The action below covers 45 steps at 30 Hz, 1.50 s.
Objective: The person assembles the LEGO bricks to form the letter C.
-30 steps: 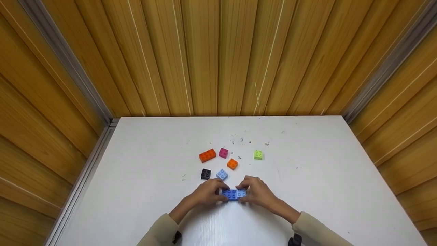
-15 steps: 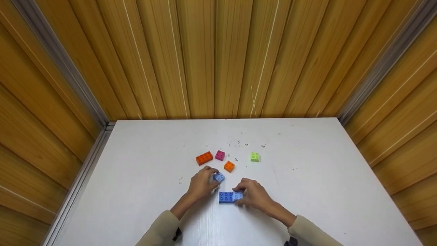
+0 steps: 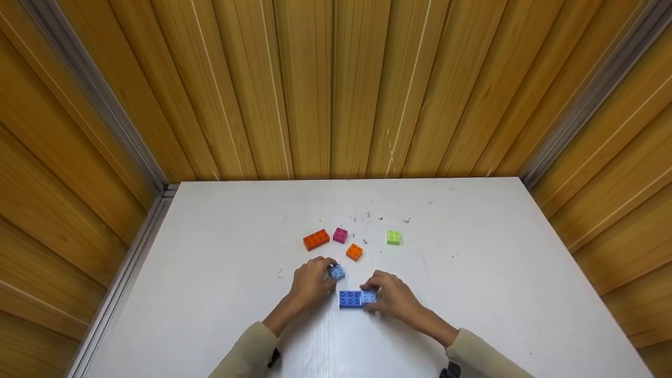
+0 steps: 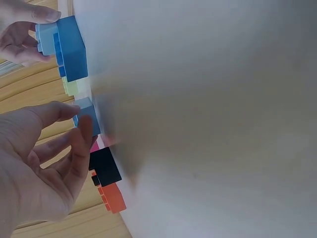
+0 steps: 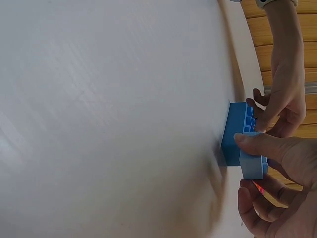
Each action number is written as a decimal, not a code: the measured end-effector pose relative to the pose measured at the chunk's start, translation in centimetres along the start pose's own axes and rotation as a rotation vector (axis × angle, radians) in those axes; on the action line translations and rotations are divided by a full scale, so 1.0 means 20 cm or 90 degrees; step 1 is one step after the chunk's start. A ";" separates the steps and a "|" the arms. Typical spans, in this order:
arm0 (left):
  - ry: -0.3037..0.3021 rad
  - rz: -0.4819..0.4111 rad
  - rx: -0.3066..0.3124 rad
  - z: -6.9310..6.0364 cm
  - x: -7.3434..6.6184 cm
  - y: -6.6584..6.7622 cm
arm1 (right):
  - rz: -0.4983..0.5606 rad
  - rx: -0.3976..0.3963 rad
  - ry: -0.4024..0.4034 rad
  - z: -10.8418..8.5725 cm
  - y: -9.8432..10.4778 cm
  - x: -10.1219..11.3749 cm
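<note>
Three wood-patterned walls (image 3: 304, 94) with grey metal corner posts (image 3: 113, 100) frame the white desk (image 3: 220, 262) I watch remotely, its top flecked with dark marks (image 3: 407, 220). Toward its near side, my left grip (image 3: 311, 282) pinches a light-blue brick (image 3: 337, 271), while my right grip (image 3: 392, 298) holds the pale-blue brick (image 3: 369, 296) stacked on the right end of a darker blue brick (image 3: 350, 298).

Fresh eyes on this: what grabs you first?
Likely the two hands at the table's near side: the right hand gripping a light blue brick atop a darker blue brick's end, the left hand pinching a second light blue brick. Then the bright bricks behind: red-orange, magenta and orange clustered, lime off to the right.
</note>
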<state>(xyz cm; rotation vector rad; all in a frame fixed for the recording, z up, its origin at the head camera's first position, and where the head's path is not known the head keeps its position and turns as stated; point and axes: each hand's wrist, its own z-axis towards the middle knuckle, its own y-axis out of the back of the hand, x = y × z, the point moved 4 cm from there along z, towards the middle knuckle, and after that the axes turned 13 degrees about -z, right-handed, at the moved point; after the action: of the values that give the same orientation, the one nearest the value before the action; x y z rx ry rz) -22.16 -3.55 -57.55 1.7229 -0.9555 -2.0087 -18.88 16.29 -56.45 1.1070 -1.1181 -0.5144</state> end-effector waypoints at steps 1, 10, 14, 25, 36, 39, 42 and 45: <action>-0.002 0.002 0.001 -0.01 0.00 0.00 | 0.000 0.000 0.001 0.00 0.00 0.00; -0.019 -0.001 -0.002 -0.03 0.02 -0.01 | 0.041 -0.004 0.008 -0.02 -0.01 -0.02; -0.022 -0.013 -0.009 -0.03 0.03 -0.01 | 0.070 -0.003 0.007 -0.03 -0.02 -0.02; -0.048 -0.020 -0.009 -0.10 0.04 0.05 | 0.058 0.008 0.023 -0.02 -0.02 -0.02; -0.053 -0.086 -0.002 -0.23 0.07 0.09 | 0.079 0.044 0.068 -0.02 -0.01 -0.03; -0.054 -0.092 -0.019 -0.22 0.08 0.09 | 0.074 0.043 0.069 -0.01 -0.01 -0.02; -0.061 -0.091 -0.033 -0.21 0.08 0.08 | 0.071 0.044 0.067 0.00 -0.01 -0.03; -0.073 -0.084 -0.034 -0.18 0.08 0.07 | 0.070 0.047 0.066 0.00 -0.01 -0.03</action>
<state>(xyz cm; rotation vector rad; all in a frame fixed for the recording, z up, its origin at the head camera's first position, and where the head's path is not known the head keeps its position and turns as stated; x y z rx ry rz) -19.20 -6.61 -57.85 1.6994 -0.8339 -2.2170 -19.14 16.64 -56.86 1.1170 -1.1067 -0.3284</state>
